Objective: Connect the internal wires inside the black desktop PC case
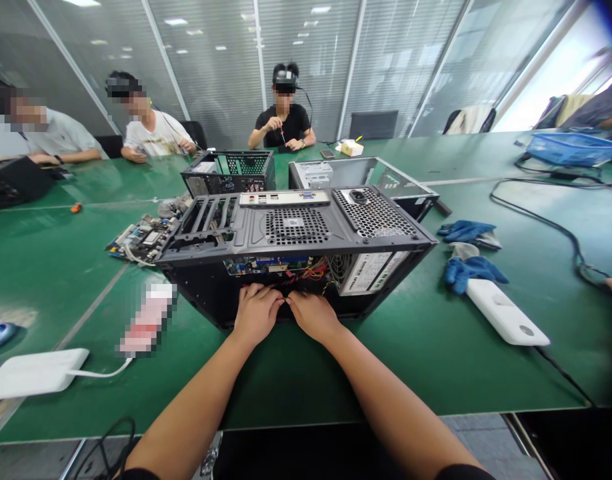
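Pinching a thin dark strand point(286, 300) btwn fingertips, L hand point(259, 312) and R hand point(313, 315) are both narrow, nearly touching, at the open side of the PC case point(296, 233). Case is right in front of & just beyond both hands; open side faces wearer, rear panel faces up, the panel's long axis runs L–R across the table.

PSU point(369, 272), up-right of R hand, has a white label w/ dark print, too small to read; no brand legible. Small label on the vent too, also unreadable.

Surface: glossy green table point(266, 387) w/ pale seams. Blue-grey gloves point(473, 272) & white power bank point(509, 312) right of R hand; loose circuit board point(143, 239) and blurred-out phone point(149, 320) left of L hand. Beyond hands: two more open cases, three seated ppl, glass partition point(306, 40) w/ blinds.
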A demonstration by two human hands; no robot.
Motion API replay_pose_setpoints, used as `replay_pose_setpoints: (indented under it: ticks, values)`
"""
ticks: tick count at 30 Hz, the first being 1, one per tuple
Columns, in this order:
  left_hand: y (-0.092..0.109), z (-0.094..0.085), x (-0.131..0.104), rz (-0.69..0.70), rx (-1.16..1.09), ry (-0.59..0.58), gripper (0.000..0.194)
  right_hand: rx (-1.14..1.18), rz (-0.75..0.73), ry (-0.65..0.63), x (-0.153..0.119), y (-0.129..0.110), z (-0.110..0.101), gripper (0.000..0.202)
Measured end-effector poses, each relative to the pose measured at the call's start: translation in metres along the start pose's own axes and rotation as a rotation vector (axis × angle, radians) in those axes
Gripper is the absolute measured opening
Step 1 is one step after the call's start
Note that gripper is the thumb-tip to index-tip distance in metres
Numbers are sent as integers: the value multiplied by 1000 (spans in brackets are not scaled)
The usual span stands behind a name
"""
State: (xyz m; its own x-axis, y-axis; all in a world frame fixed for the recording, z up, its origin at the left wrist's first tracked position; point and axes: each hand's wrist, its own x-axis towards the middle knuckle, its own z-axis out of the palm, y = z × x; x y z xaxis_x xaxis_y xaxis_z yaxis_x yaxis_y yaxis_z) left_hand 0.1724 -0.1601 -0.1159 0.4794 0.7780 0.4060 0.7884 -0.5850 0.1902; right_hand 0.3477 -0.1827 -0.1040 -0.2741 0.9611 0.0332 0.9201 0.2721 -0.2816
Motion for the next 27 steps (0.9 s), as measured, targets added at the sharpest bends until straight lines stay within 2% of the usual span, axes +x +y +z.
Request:
replay_pose_setpoints:
  ticks: [27]
  values:
    - [-3,1,5,6,-26,-4,16,76,-20,46,5,6,2,30]
